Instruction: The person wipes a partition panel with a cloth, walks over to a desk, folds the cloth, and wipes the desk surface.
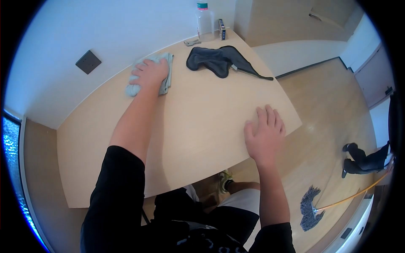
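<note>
My left hand (149, 74) presses down on a folded pale blue-green cloth (166, 82) near the back edge of the table, its fingers curved over the cloth. Part of the cloth is hidden beneath the palm. At the table's right edge my right hand (265, 137) rests on the top with fingers stretched out, holding nothing. Between the hands and the far corner lies a crumpled dark grey cloth-like item (219, 61) with black edging and a small white tag; I cannot tell its kind.
A clear plastic bottle (205, 23), a small box (222, 29) and a small grey object (193, 42) stand or lie at the table's (202, 135) back corner. A wall socket (88, 62) is at left. On the right, a person's legs (365, 160) are near a mop (312, 209) on the floor.
</note>
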Motion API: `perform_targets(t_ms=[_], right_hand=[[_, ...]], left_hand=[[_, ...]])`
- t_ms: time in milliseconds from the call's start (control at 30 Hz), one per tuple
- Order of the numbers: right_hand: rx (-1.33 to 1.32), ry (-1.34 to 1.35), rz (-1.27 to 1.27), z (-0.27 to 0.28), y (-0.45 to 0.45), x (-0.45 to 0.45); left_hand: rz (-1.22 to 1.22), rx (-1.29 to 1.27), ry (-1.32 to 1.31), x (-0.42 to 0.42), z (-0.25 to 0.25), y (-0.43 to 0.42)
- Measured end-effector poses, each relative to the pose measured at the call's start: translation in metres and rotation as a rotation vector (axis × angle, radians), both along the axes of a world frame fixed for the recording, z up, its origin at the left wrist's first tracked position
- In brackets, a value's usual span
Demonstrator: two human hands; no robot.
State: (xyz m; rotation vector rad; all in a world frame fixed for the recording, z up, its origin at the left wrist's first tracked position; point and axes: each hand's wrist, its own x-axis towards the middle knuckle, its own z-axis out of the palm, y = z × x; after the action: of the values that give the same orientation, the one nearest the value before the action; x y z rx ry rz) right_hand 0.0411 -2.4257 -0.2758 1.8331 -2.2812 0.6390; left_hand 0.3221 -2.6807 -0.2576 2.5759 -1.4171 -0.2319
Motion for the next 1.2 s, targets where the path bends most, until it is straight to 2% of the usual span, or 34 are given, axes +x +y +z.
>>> perform_targets(t_ms=[200,367,700,867,1067,1167,1200], right_hand=[[-0.009,-0.035,-0.003,0.002,0.0,-0.003],[-0.029,-0.073,0.015,0.001,-0.008,-0.008],[-0.014,-0.221,0.102,-0.049,-0.073,-0.047],[0.019,-0.285,0.149,-0.078,-0.106,-0.055],[-0.097,-0.339,0.188,-0.116,-0.142,-0.061],[-0.169,-0.562,0.22,-0.128,-0.139,-0.063],[-0.366,-0.698,0.212,-0.136,-0.13,-0.062]], left_hand=[[0.009,-0.021,-0.026,-0.036,-0.011,-0.036],[-0.002,0.025,-0.04,-0.04,-0.004,-0.033],[-0.07,0.119,-0.222,-0.012,-0.032,-0.032],[-0.081,0.162,-0.333,0.041,-0.045,0.008],[-0.129,0.145,-0.44,0.042,-0.047,0.079],[-0.162,0.14,-0.468,0.042,-0.052,0.104],[-0.185,0.141,-0.469,0.04,-0.053,0.113]])
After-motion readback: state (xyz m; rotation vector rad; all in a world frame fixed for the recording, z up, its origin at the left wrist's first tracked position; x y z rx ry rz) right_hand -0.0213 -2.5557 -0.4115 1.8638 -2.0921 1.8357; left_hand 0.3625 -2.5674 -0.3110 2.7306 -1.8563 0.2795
